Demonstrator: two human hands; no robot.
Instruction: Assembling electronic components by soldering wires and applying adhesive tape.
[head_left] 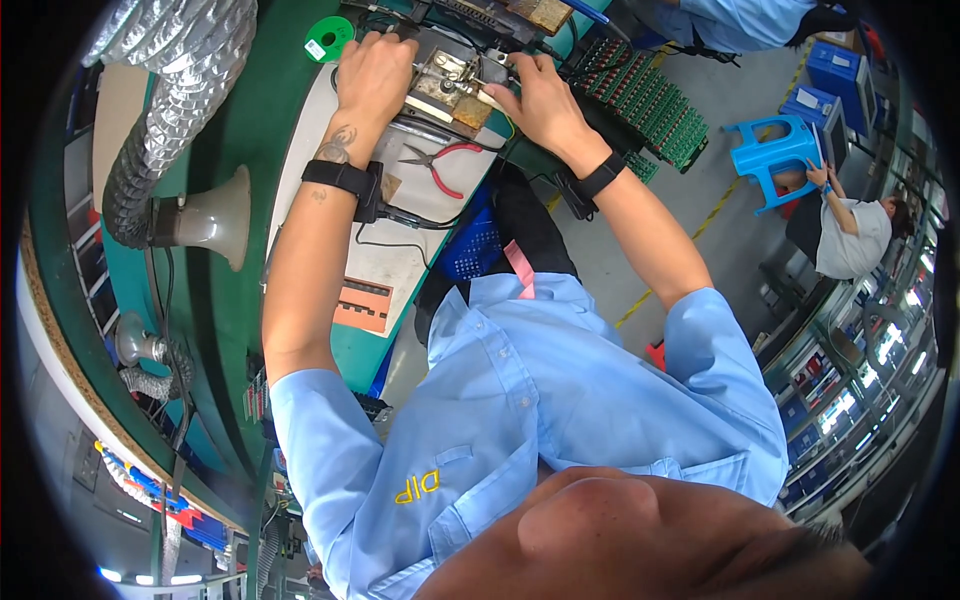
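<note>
At the bench's far end, my left hand [372, 85] lies to the left of a small metal fixture [445, 85]. Its fingers curl over at the tips, and whatever they may hold is hidden. On the fixture's right side my right hand [545, 108] has thumb and forefinger bent toward each other by a small grey part [494, 70]. I cannot make out what is between them. Red-handled cutters [443, 170] lie with their jaws apart, nearer to me than the fixture. Beyond my left hand, a green spool [329, 39] rests at the bench's left.
Green circuit boards [645, 105] stand in rows at the right. A silver duct [185, 75] and funnel-shaped hood [215, 218] hang at left. An orange slotted plate [362, 304] lies on the white work surface [325, 245]. A person [850, 235] handles a blue stool [770, 155] at far right.
</note>
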